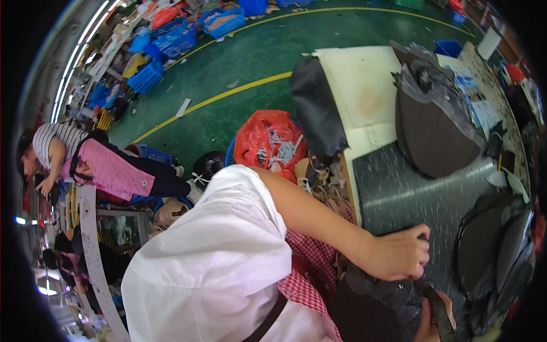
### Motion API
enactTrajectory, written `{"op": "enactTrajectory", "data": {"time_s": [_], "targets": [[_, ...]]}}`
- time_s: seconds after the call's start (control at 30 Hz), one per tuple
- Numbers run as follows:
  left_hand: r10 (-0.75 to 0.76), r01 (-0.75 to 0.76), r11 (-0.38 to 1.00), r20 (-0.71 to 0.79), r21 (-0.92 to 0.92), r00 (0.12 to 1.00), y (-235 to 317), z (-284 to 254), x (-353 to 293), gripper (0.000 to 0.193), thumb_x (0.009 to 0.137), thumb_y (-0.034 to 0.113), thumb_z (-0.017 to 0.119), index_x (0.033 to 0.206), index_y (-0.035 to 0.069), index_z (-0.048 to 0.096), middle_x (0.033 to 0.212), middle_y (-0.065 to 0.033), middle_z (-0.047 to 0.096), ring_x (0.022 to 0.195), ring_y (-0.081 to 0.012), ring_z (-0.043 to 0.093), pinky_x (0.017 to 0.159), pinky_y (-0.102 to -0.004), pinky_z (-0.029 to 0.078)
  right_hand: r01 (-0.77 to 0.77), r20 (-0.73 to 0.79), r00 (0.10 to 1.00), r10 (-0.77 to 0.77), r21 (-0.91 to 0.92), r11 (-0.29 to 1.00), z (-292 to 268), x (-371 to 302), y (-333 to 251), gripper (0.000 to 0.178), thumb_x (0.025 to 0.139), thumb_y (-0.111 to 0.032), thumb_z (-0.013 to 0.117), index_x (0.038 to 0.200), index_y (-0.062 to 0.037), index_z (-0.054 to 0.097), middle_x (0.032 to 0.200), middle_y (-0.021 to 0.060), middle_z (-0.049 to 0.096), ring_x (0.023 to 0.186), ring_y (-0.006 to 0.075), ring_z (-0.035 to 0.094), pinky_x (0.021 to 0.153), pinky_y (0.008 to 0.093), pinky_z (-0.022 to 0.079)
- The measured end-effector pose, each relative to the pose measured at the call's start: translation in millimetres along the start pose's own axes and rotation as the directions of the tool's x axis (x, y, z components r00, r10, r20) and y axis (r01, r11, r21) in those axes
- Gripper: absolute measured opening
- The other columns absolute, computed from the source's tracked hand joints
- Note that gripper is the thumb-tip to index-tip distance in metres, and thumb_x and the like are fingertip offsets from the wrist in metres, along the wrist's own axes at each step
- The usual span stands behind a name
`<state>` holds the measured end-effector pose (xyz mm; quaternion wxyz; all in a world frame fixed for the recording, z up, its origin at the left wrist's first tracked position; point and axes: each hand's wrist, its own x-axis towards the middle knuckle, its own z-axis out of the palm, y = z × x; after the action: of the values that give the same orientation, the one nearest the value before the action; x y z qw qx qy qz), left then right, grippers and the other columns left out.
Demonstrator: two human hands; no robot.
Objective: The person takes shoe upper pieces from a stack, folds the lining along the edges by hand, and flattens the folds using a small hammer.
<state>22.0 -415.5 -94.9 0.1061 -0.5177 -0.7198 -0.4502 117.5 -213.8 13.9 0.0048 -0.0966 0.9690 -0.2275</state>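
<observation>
- My dark speckled workbench (pixel 410 194) carries a stack of flat dark pieces (pixel 436 134).
- More dark curved pieces (pixel 496 245) are heaped beside my hands.
- The green floor (pixel 245 62) holds blue crates (pixel 171 40).

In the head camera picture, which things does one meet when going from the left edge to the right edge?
A co-worker in a striped top → red bag of scraps → the person's left hand on a dark piece → stack of dark oval pieces → dark pieces at the table's right edge.

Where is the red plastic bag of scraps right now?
In the head view, the red plastic bag sits on the green floor left of the worktable, just above the person's left forearm.
</observation>
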Motion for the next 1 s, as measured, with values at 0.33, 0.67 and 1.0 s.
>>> {"op": "enactTrajectory", "data": {"time_s": [0.33, 0.67, 1.0], "targets": [[0.298, -0.328, 0.945, 0.390, 0.012, 0.871, -28, -37, 49, 0.013, 0.072, 0.017, 0.066, 0.080, 0.008, 0.062, 0.083, -0.0059, 0.058, 0.090, -0.0247, 0.059, 0.088, -0.0383, 0.045, -0.318, -0.202, 0.917, 0.345, 0.153, 0.936, -16, -27, 3, 0.026, 0.073, -0.005, 0.080, 0.097, -0.0033, 0.069, 0.087, 0.0141, 0.072, 0.071, 0.0261, 0.071, 0.066, 0.0331, 0.053], [0.291, -0.121, 0.918, 0.433, -0.379, 0.853, -45, -28, 71, 0.018, 0.080, 0.015, 0.076, 0.096, 0.010, 0.069, 0.097, -0.0044, 0.059, 0.093, -0.0239, 0.057, 0.088, -0.0385, 0.041, -0.206, -0.013, 0.978, 0.208, 0.113, 0.972, -5, -18, -2, 0.026, 0.073, -0.007, 0.082, 0.095, -0.0024, 0.069, 0.083, 0.0123, 0.072, 0.069, 0.0248, 0.070, 0.063, 0.0321, 0.053], [0.477, -0.431, 0.877, 0.489, -0.213, 0.730, -26, -33, 60, 0.022, 0.069, 0.010, 0.067, 0.087, -0.003, 0.066, 0.098, -0.0123, 0.062, 0.092, -0.0264, 0.063, 0.083, -0.0387, 0.054, -0.132, -0.014, 0.990, 0.138, 0.207, 0.969, -7, 14, 10, 0.024, 0.076, -0.011, 0.082, 0.094, -0.0034, 0.069, 0.081, 0.0114, 0.071, 0.068, 0.0256, 0.070, 0.063, 0.0313, 0.053]]}}
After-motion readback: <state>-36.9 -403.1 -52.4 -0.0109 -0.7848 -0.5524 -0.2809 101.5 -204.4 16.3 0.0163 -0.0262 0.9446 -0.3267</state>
